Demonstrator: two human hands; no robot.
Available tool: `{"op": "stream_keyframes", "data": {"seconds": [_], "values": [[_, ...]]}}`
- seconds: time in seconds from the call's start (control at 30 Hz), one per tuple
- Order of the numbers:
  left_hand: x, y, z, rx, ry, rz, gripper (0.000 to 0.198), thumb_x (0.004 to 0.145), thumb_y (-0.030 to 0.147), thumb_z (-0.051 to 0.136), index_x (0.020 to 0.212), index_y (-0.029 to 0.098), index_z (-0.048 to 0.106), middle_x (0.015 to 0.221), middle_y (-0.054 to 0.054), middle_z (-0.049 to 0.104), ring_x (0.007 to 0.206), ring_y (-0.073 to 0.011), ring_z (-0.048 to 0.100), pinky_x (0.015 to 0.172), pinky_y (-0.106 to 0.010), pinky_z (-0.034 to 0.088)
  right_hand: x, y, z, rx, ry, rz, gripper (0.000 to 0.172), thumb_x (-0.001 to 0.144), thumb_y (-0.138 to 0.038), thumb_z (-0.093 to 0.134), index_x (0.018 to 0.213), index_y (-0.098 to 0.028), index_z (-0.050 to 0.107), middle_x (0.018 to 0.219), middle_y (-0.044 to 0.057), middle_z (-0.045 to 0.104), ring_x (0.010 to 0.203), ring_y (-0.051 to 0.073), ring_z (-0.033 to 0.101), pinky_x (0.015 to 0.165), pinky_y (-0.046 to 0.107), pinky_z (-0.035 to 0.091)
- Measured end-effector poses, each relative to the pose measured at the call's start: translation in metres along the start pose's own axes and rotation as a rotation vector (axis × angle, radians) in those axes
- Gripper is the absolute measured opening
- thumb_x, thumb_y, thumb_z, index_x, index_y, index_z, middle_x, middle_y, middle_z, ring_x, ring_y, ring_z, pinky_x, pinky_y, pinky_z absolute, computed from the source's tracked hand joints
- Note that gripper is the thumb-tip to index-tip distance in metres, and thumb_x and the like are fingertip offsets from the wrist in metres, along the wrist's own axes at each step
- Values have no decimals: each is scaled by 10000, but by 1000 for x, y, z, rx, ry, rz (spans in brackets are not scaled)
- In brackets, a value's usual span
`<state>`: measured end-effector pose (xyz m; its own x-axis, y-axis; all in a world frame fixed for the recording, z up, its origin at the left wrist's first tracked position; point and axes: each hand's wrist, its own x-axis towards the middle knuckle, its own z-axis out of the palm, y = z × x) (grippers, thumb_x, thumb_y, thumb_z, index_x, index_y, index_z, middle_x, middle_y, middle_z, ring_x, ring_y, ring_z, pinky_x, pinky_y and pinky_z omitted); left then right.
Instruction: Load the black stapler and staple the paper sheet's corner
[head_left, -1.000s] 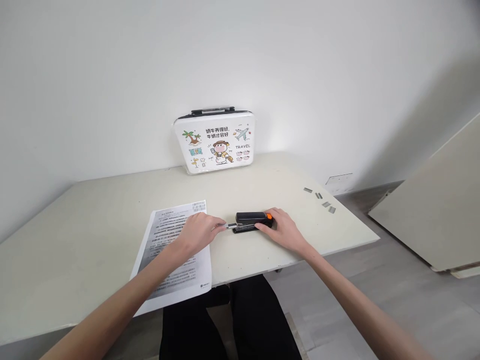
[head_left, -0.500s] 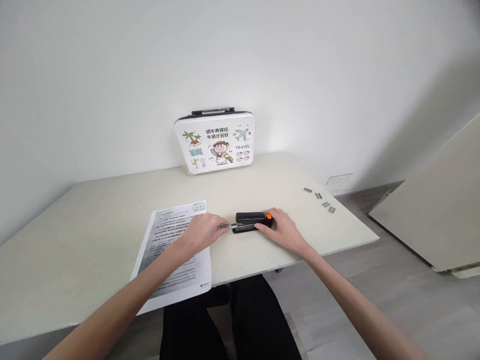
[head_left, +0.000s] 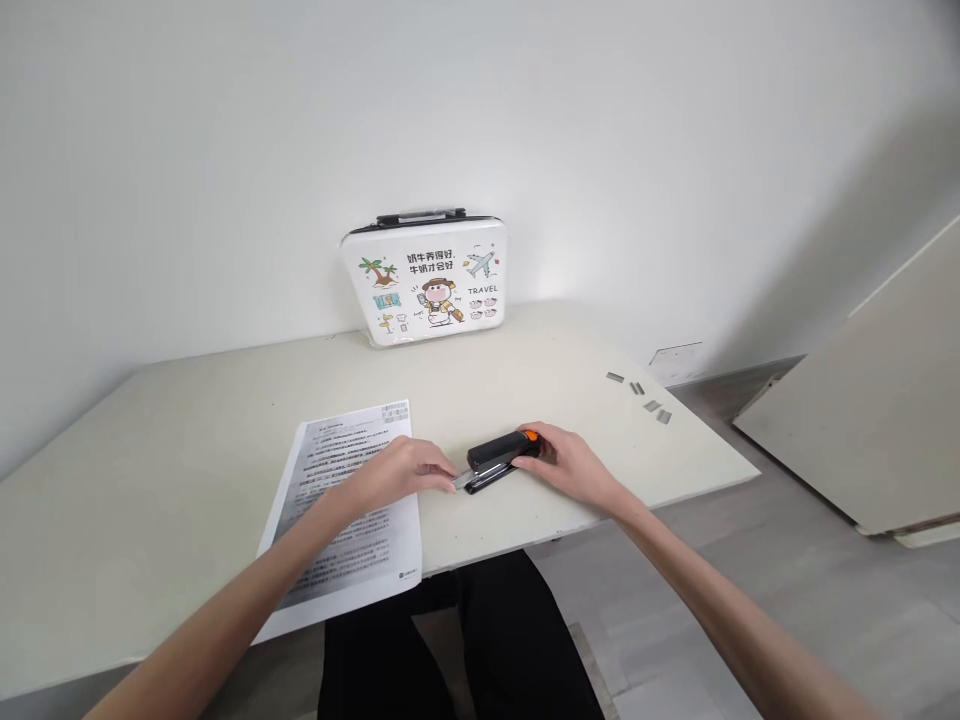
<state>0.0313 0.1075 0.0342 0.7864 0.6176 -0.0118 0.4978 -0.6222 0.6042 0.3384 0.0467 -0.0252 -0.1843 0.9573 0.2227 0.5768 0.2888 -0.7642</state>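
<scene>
A black stapler [head_left: 498, 454] with an orange rear end rests on the table, its nose angled toward me and to the left. My right hand [head_left: 570, 462] is closed around its rear end, thumb along the near side. From the stapler's front sticks out a silver metal piece [head_left: 463, 480], which looks like the staple magazine. The fingers of my left hand [head_left: 409, 468] pinch the outer end of this piece. Beneath my left hand and forearm lies a printed sheet of paper [head_left: 367, 580], partly covered by them.
A white case [head_left: 427, 280] with cartoon prints and a black handle stands against the wall. Several grey staple strips [head_left: 652, 406] lie near the right edge of the table [head_left: 555, 370]. The sheet overhangs the front edge, above my legs.
The stapler has turned, its front swinging toward me, and both hands have moved with it. My left hand has come slightly lower while keeping its pinch at the stapler's front.
</scene>
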Motion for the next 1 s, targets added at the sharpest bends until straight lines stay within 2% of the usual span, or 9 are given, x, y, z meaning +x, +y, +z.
{"op": "stream_keyframes", "data": {"seconds": [0.2, 0.5, 0.67, 0.73, 0.77, 0.83, 0.87, 0.93, 1.0], "values": [[34, 0, 8, -28, -34, 45, 325, 903, 534, 749, 826, 218, 764, 831, -15, 749, 746, -176, 669, 658, -261, 456, 1, 1, 1, -15, -10, -2, 394, 946, -560, 654, 1206, -264, 667, 1088, 55, 754, 856, 227, 670, 766, 361, 555], [36, -13, 16, -8, -10, 55, 348, 902, 570, 731, 837, 229, 720, 801, 6, 715, 706, -165, 608, 626, -266, 393, -1, 2, 2, 10, -24, 23, 384, 944, -543, 662, 1211, -266, 658, 1096, 45, 752, 847, 225, 654, 774, 368, 534], [35, -25, 6, 55, -11, 20, 397, 831, 631, 776, 960, 256, 767, 837, 6, 736, 752, -177, 654, 633, -262, 426, -3, -3, 4, 68, -18, 59, 373, 923, -548, 680, 1175, -273, 674, 1081, 33, 754, 865, 230, 650, 789, 370, 528], [29, -42, -6, 99, 64, -65, 434, 822, 657, 763, 1003, 263, 770, 843, 5, 741, 765, -182, 663, 670, -262, 469, -3, -6, 5, 83, -22, 77, 378, 910, -551, 690, 1169, -275, 681, 1071, 29, 755, 868, 230, 647, 795, 371, 527], [24, -54, -14, 142, 153, -127, 437, 843, 659, 734, 1007, 255, 767, 850, -4, 742, 773, -187, 663, 704, -270, 492, -3, -7, 5, 85, -21, 89, 383, 905, -553, 695, 1167, -274, 684, 1070, 29, 755, 871, 231, 646, 800, 373, 527], [13, -80, -31, 280, 429, -296, 427, 957, 616, 569, 1024, 232, 742, 928, -43, 739, 836, -210, 657, 808, -312, 519, -3, -8, 5, 81, -18, 113, 391, 897, -553, 700, 1170, -274, 686, 1072, 30, 754, 870, 232, 644, 805, 376, 528], [7, -94, -40, 318, 496, -347, 425, 1002, 553, 484, 1066, 204, 718, 977, -81, 728, 888, -238, 651, 868, -361, 516, -3, -9, 5, 76, -15, 121, 393, 895, -551, 701, 1173, -274, 687, 1074, 31, 754, 866, 231, 642, 806, 377, 528], [-4, -116, -52, 392, 595, -428, 381, 996, 460, 442, 1046, 171, 684, 1002, -134, 690, 978, -299, 627, 978, -466, 479, -2, -9, 6, 65, -8, 130, 395, 892, -548, 703, 1177, -274, 687, 1074, 31, 755, 854, 228, 638, 800, 377, 530], [-13, -132, -57, 445, 631, -471, 313, 969, 410, 451, 993, 176, 658, 1031, -156, 664, 1055, -340, 599, 1039, -527, 432, -1, -10, 6, 58, -3, 134, 398, 889, -548, 703, 1177, -273, 687, 1072, 35, 756, 847, 228, 640, 791, 377, 535]]}}
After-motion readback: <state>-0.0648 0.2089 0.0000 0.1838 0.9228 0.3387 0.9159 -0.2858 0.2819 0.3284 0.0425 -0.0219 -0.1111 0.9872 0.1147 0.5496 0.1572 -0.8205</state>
